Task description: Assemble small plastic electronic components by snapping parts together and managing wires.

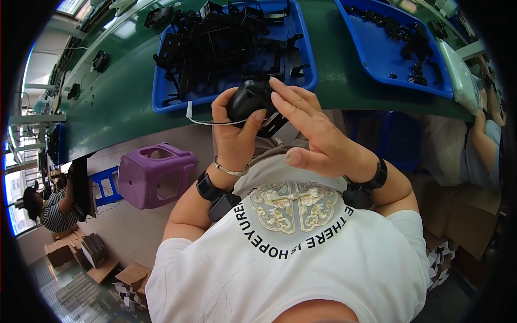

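My left hand (235,129) is wrapped around a black rounded plastic housing (249,102), above the near edge of the green table. From the housing a thin white cable with a white connector (189,110) hangs out to the left. My right hand (308,121) has its fingers stretched out and its thumb apart. Its fingertips lie against or close to the housing's right side; contact is hard to make out. Below the housing, a dark slotted bracket (273,125) shows partly behind my hands.
Ahead, a blue tray (308,51) holds a heap of black brackets. Another blue tray (371,72) with small black parts lies right, beside a clear plastic bag (458,75). A purple stool (141,175) stands left. Co-workers sit at far left and right (487,145).
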Demonstrator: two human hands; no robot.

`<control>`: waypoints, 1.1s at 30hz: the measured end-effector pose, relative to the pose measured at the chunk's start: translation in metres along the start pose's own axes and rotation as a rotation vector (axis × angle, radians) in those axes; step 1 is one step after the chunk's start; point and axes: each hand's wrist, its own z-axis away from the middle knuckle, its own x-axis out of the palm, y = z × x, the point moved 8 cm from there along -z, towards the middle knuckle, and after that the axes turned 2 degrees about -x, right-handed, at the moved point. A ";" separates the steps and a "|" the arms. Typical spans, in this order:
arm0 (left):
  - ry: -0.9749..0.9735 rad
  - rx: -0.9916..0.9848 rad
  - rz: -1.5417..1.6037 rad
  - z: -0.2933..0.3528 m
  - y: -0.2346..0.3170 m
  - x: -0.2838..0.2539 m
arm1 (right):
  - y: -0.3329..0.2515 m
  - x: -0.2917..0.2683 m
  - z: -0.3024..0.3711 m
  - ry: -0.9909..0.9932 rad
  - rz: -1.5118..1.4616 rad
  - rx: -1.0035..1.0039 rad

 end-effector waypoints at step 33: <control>-0.344 -0.041 -0.050 0.010 -0.006 0.022 | 0.043 -0.007 0.010 0.278 -0.386 0.298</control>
